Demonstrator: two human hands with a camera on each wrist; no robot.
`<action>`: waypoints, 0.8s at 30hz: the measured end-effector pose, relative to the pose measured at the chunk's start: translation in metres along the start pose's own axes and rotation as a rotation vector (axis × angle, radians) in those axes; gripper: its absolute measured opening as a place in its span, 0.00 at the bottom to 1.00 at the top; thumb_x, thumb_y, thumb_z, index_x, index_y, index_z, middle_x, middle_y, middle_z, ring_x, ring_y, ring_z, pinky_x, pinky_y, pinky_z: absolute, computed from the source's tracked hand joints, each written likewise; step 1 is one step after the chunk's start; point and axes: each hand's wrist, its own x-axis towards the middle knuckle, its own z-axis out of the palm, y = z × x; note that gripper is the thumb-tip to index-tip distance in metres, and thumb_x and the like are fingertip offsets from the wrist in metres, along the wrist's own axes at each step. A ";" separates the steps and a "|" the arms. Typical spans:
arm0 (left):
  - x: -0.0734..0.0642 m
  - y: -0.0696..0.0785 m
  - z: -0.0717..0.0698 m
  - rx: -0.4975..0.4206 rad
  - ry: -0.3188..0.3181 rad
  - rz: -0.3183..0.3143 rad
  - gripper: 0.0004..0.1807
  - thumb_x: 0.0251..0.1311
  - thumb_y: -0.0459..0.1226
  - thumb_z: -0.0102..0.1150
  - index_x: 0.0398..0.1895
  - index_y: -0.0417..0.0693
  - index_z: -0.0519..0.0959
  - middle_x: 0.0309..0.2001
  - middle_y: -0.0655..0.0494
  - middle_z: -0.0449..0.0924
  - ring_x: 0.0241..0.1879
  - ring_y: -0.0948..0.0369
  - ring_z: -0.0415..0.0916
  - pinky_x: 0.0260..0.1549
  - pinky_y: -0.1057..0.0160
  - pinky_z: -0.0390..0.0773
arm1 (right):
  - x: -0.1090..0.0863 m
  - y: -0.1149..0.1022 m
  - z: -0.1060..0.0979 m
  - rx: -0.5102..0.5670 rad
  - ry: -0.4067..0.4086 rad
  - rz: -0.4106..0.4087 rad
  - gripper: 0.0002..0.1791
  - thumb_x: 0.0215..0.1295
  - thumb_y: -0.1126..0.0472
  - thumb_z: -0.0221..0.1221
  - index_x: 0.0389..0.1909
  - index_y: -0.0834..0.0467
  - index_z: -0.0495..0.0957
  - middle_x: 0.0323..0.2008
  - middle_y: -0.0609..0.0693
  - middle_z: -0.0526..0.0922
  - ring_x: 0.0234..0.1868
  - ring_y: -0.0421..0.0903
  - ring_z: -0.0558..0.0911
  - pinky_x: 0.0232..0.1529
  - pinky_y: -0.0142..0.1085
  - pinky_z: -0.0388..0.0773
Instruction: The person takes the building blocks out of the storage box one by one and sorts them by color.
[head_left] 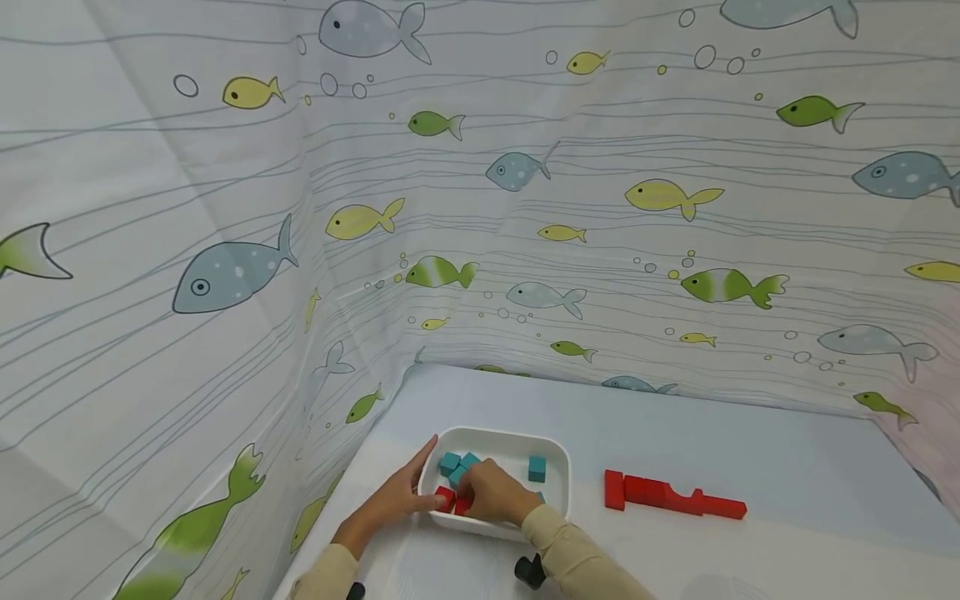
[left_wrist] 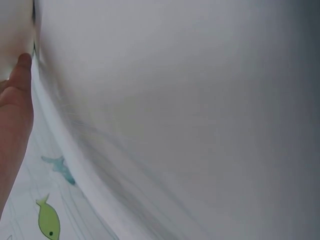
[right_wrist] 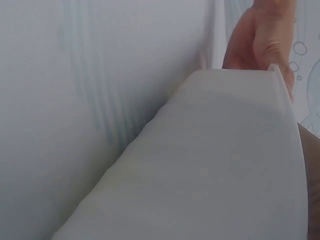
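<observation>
A white tray (head_left: 495, 433) holds several teal cubes (head_left: 537, 468) and red blocks. My left hand (head_left: 401, 490) holds the tray's left end, its fingers along the outer wall and its thumb over the rim beside a red block (head_left: 446, 497). Reaching into the tray, my right hand (head_left: 495, 493) pinches a second red block (head_left: 462, 506), partly hidden under its fingers. In the right wrist view, the tray's outer wall (right_wrist: 210, 150) fills the middle, with the left hand (right_wrist: 262, 40) at its far end. A finger of the left hand (left_wrist: 15, 105) shows in the left wrist view.
To the right of the tray, several red blocks (head_left: 675, 496) lie in a row on the white table (head_left: 810, 492). Fish-printed cloth (head_left: 480, 250) stands around the table's left and back. A small black object (head_left: 530, 572) shows below the right wrist.
</observation>
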 end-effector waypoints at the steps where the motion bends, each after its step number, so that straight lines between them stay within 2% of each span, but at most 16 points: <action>1: 0.000 0.001 0.000 -0.001 0.001 -0.002 0.55 0.54 0.46 0.70 0.79 0.62 0.44 0.77 0.50 0.48 0.73 0.47 0.51 0.64 0.43 0.63 | -0.001 0.000 0.000 -0.004 -0.001 0.003 0.09 0.49 0.57 0.74 0.31 0.54 0.88 0.19 0.35 0.79 0.23 0.33 0.72 0.25 0.23 0.73; 9: -0.001 0.002 0.001 -0.011 -0.002 -0.017 0.54 0.55 0.45 0.70 0.79 0.63 0.44 0.77 0.50 0.48 0.73 0.47 0.51 0.64 0.42 0.62 | -0.009 0.002 -0.007 0.038 -0.011 0.019 0.11 0.49 0.61 0.73 0.36 0.55 0.88 0.22 0.38 0.80 0.25 0.35 0.72 0.27 0.25 0.74; 15: -0.001 0.004 0.001 -0.011 0.009 -0.017 0.54 0.54 0.43 0.70 0.79 0.63 0.45 0.77 0.49 0.48 0.72 0.46 0.52 0.63 0.40 0.63 | -0.016 0.004 -0.015 0.052 0.038 -0.013 0.11 0.50 0.64 0.71 0.37 0.55 0.88 0.22 0.36 0.78 0.26 0.36 0.73 0.25 0.25 0.73; 20: 0.000 0.003 0.002 0.012 0.027 -0.025 0.54 0.53 0.45 0.71 0.78 0.64 0.46 0.76 0.49 0.50 0.72 0.45 0.54 0.61 0.39 0.64 | -0.023 0.006 -0.033 0.050 0.057 0.009 0.15 0.50 0.63 0.71 0.41 0.56 0.87 0.30 0.38 0.83 0.34 0.42 0.79 0.35 0.27 0.77; 24: 0.001 0.000 0.003 0.014 0.025 -0.029 0.55 0.53 0.46 0.71 0.79 0.63 0.45 0.76 0.48 0.50 0.72 0.44 0.53 0.61 0.39 0.65 | -0.033 0.013 -0.047 0.044 0.072 0.039 0.16 0.50 0.63 0.70 0.42 0.58 0.86 0.32 0.40 0.82 0.36 0.43 0.81 0.39 0.28 0.78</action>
